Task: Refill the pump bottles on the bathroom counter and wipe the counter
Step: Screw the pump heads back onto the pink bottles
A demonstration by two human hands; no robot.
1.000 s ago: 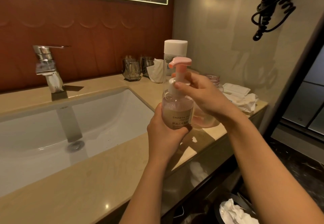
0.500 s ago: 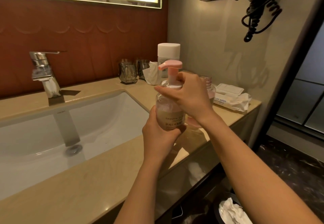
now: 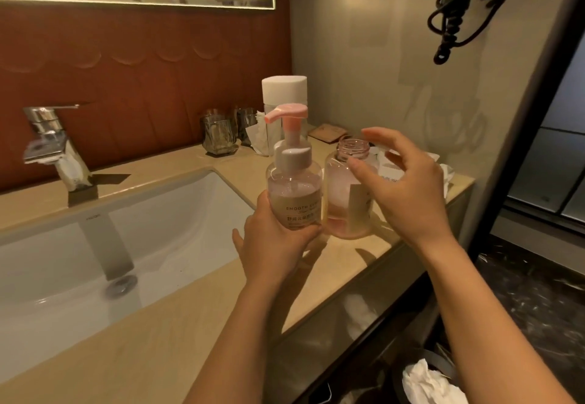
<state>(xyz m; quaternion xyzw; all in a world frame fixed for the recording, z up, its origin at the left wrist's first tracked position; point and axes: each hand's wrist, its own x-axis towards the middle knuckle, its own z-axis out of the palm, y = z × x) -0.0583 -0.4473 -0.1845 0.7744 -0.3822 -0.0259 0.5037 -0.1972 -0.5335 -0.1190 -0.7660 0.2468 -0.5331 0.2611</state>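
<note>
My left hand [image 3: 272, 245] grips the base of a clear pump bottle [image 3: 294, 188] with a pink pump head and a beige label, held upright just above the beige counter [image 3: 196, 318]. Right beside it stands a second clear bottle [image 3: 348, 201] with no cap, its threaded neck bare and pink liquid low inside. My right hand [image 3: 405, 188] hovers in front of and to the right of that capless bottle, fingers spread, holding nothing. A tall clear bottle with a white cap [image 3: 284, 96] stands behind them.
A white sink basin [image 3: 95, 251] with a chrome faucet [image 3: 53, 147] fills the left. Two glass tumblers [image 3: 218, 136] and crumpled tissue [image 3: 258, 138] sit at the back. Packets and tissues [image 3: 443, 169] lie by the right wall. A bin with tissue [image 3: 427, 381] stands below.
My right hand has let go of the pump collar and moved right, fingers apart, uncovering the capless bottle. My left hand still holds the pump bottle.
</note>
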